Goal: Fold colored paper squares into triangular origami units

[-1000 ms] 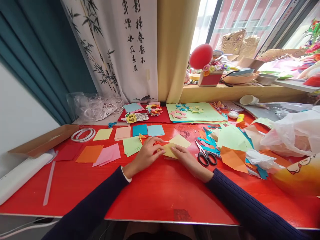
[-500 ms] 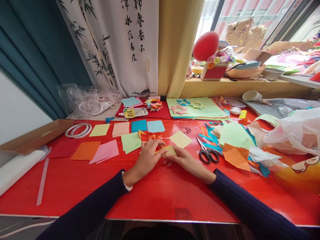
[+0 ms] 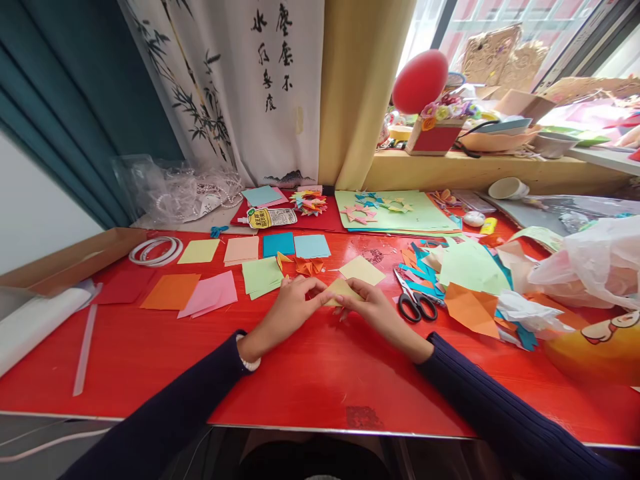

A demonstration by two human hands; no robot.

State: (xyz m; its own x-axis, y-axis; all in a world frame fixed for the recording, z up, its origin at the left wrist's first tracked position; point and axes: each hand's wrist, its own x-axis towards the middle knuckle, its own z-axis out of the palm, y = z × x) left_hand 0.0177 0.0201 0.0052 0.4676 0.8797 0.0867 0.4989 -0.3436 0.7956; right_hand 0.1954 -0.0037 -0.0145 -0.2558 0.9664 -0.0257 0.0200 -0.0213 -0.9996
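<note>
A small folded piece of pale yellow paper (image 3: 343,289) is held between my two hands, just above the red table. My left hand (image 3: 299,305) pinches its left side with thumb and fingers. On the right edge, my right hand (image 3: 373,307) grips the same paper, its fingertips partly hidden underneath. Right behind it lies a flat pale yellow paper square (image 3: 364,270). Folded orange paper pieces (image 3: 309,266) rest beyond my left hand, beside a stack of light green squares (image 3: 261,277). Black-handled scissors (image 3: 416,303) lie to the right of my right hand.
Paper squares in pink (image 3: 210,293), orange (image 3: 170,291) and blue (image 3: 279,245) lie at left. A glue pouch (image 3: 270,218) and finished paper rings (image 3: 360,213) sit at the back. Paper scraps (image 3: 473,267) and a plastic bag (image 3: 590,263) crowd the right side.
The yellow paper has been lifted and tilted a little, and my right fingers have curled further around its edge. The view has shifted slightly.
</note>
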